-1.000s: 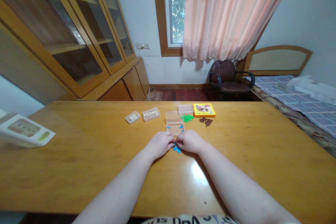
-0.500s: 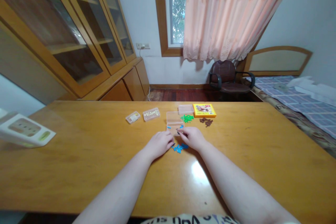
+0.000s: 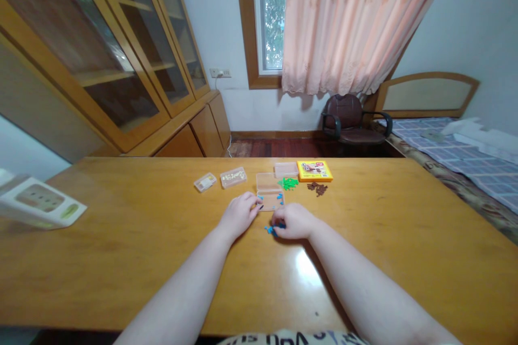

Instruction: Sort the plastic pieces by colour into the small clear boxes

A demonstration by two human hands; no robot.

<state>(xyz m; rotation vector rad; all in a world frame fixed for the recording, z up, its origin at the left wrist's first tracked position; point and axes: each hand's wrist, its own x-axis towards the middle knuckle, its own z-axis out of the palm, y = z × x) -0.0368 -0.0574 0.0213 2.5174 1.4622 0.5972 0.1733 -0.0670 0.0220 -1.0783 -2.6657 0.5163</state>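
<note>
A clear plastic box (image 3: pixel 268 207) lies with its lid (image 3: pixel 267 181) tipped open behind it, and a few small blue pieces (image 3: pixel 280 196) are inside along its sides. My left hand (image 3: pixel 240 215) is at the box's left front corner, its fingers curled on the edge. In front of the box lies a small heap of blue pieces (image 3: pixel 268 230). Over that heap my right hand (image 3: pixel 297 221) is bent down with thumb and fingertips together among the pieces; the exact piece in the pinch is mostly hidden.
Green pieces (image 3: pixel 288 184) and brown pieces (image 3: pixel 318 189) lie in heaps behind my right hand. A yellow box (image 3: pixel 314 171) stands beside another clear container (image 3: pixel 285 170). Two clear boxes (image 3: pixel 233 178) with pale contents sit further left. A white carton (image 3: pixel 40 200) is at the far left.
My right hand has moved from the clear box toward me, down to the blue heap. My left hand has shifted slightly left and away from me, off the heap to the box's corner.
</note>
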